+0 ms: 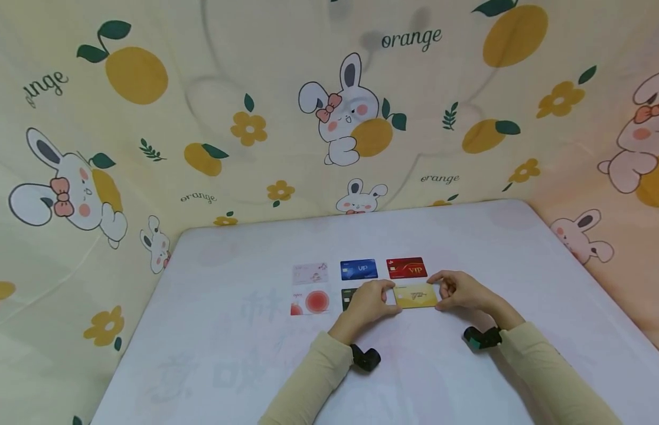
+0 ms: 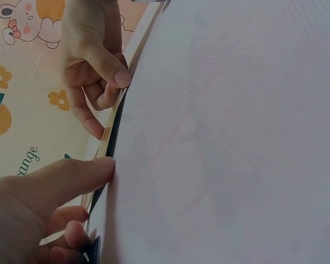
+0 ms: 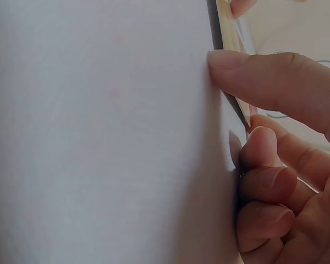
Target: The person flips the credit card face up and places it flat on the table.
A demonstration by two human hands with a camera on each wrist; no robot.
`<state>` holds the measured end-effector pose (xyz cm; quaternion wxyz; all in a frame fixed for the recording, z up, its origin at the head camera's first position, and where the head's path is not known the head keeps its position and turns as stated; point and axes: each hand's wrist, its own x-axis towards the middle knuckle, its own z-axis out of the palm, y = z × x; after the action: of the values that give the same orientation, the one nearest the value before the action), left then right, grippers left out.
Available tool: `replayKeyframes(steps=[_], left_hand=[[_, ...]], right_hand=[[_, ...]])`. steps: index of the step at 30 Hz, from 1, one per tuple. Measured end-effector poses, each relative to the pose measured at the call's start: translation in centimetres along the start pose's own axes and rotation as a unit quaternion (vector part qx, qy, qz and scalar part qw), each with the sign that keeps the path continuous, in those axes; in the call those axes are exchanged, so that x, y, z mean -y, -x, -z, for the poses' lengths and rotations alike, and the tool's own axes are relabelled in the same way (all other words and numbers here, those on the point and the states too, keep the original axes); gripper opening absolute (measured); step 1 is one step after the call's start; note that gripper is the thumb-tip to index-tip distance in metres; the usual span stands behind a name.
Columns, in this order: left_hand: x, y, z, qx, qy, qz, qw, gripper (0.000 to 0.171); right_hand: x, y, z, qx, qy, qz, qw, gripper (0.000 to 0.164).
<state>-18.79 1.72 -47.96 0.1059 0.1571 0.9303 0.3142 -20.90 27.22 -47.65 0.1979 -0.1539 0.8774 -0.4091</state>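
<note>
A gold card (image 1: 416, 296) lies at or just above the white table, in the front row of cards at the right. My left hand (image 1: 368, 302) pinches its left end between thumb and forefinger. At the opposite end, the thumb and forefinger of my right hand (image 1: 462, 292) hold the right corners, the other fingers curled in. In the left wrist view the card (image 2: 106, 140) shows edge-on with a dark shadow beneath it. A dark green card (image 1: 348, 297) is partly hidden behind my left hand. Directly behind the gold card is a red VIP card (image 1: 406, 268).
A blue VIP card (image 1: 359, 269) lies left of the red one. Farther left are a pale pink card (image 1: 310, 273) and a white card with a red circle (image 1: 310, 301). The white table (image 1: 228, 342) meets a rabbit-and-orange printed cloth (image 1: 287, 71) at its back and sides.
</note>
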Motion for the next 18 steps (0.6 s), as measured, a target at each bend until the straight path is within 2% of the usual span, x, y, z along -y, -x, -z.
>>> replayKeyframes(steps=[18], left_hand=[[0.02, -0.01, -0.14, -0.004, -0.012, 0.005, 0.9999, 0.054]], right_hand=[[0.07, -0.33, -0.08, 0.004, 0.009, -0.002, 1.0, 0.056]])
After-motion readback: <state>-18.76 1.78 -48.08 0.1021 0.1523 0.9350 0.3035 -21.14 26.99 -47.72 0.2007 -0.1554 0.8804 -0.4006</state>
